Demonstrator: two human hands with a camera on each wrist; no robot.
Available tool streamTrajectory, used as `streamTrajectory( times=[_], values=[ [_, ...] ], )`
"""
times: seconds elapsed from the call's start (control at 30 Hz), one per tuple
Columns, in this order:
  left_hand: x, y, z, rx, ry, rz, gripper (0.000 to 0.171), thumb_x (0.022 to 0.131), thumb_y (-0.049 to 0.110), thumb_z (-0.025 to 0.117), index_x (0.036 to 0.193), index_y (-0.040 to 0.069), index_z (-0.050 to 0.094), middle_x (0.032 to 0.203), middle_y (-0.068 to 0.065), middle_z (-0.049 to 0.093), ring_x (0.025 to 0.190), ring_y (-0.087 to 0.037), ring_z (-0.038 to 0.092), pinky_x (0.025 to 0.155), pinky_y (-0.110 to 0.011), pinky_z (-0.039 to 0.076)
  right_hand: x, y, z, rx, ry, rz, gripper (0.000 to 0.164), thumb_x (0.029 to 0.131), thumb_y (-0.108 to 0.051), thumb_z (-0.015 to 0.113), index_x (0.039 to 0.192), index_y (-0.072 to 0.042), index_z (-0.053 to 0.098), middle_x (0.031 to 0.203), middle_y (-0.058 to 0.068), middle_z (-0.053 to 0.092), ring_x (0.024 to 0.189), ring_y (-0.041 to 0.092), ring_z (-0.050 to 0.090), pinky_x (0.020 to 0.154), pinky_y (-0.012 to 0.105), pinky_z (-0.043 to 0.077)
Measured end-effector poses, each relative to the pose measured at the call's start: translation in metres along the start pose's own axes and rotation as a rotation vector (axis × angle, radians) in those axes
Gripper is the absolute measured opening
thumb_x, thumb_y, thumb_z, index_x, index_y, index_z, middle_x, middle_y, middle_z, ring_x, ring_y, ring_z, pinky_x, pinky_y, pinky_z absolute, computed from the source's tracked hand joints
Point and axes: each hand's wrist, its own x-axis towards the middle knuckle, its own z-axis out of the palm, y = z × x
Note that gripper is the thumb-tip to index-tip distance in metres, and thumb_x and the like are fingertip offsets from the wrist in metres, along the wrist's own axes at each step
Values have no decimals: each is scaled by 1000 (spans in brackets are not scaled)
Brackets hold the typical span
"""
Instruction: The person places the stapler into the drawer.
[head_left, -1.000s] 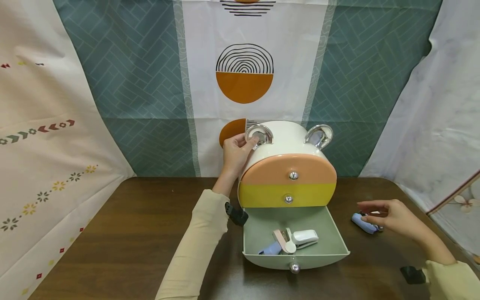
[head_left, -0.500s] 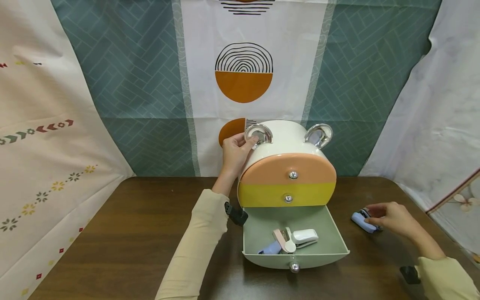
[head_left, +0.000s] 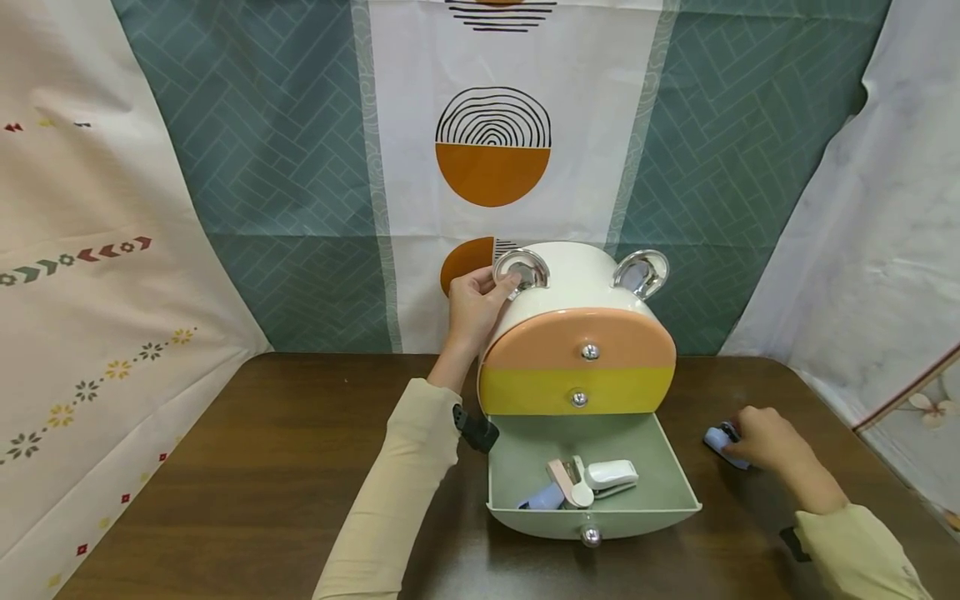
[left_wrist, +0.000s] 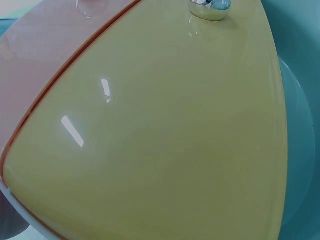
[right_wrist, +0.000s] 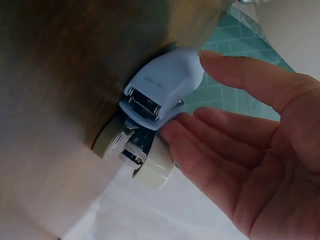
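Dark wood table (head_left: 300, 467) and patterned cloth (head_left: 315, 167) frame your right hand (head_left: 772, 442), which pinches a blue stapler (right_wrist: 167, 80) right of the white cabinet (head_left: 577, 275), hiding much of it from the head view; a cream thing (right_wrist: 157, 167) beside it is hard to identify. Your left hand (head_left: 472, 310) grips the left silver ear (head_left: 532, 271), some fingertips hidden behind. Faint marking (right_wrist: 151, 79) on the stapler is too small to read.
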Motion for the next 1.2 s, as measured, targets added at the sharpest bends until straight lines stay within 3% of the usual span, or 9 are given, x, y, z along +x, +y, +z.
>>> streamTrajectory(
  times=[0.3,0.43,0.5,0.6,0.73,0.97,1.2],
  values=[
    [0,0,1,7,2,19,21,81,13,68,94,-3,69,86,-16,69,64,-7,61,56,-20,49,3,-1,4,-16,-89,56,25,61,-11,75,64,-4,51,61,2,46,54,19,41,47,32,35],
    [0,0,1,9,1,19,21,81,13,68,94,-3,69,86,-17,69,64,-7,61,56,-20,49,2,1,7,-11,-47,13,30,59,-13,77,60,-7,47,57,-1,42,53,16,39,47,30,33],
    [0,0,1,8,-1,17,21,81,13,68,95,-3,69,87,-17,69,64,-7,61,56,-20,49,1,0,6,8,-21,-17,27,60,-15,77,62,-4,52,56,-3,43,52,15,39,47,29,32],
    [0,0,1,6,0,12,21,81,14,68,95,-3,69,87,-16,69,65,-7,61,56,-21,49,-1,-2,0,51,0,-52,33,63,-18,78,80,6,64,61,0,57,55,13,46,48,28,37],
    [0,0,0,-1,0,9,22,81,14,68,96,-3,69,88,-17,69,65,-8,62,56,-21,49,-5,-8,-11,110,30,-79,55,65,-21,80,100,17,61,73,9,67,62,13,58,52,27,43],
    [0,0,0,-8,3,-3,23,82,14,68,97,-2,69,88,-17,69,65,-8,62,57,-21,50,-16,-24,-29,146,77,-82,61,65,-25,80,107,14,60,79,9,69,67,15,63,55,25,44],
    [0,0,1,-9,11,14,21,81,13,68,95,-4,69,85,-18,69,61,-5,60,55,-20,49,-28,-39,-45,197,146,-149,56,66,-22,81,109,9,62,79,8,69,65,9,63,51,21,47]
  ],
)
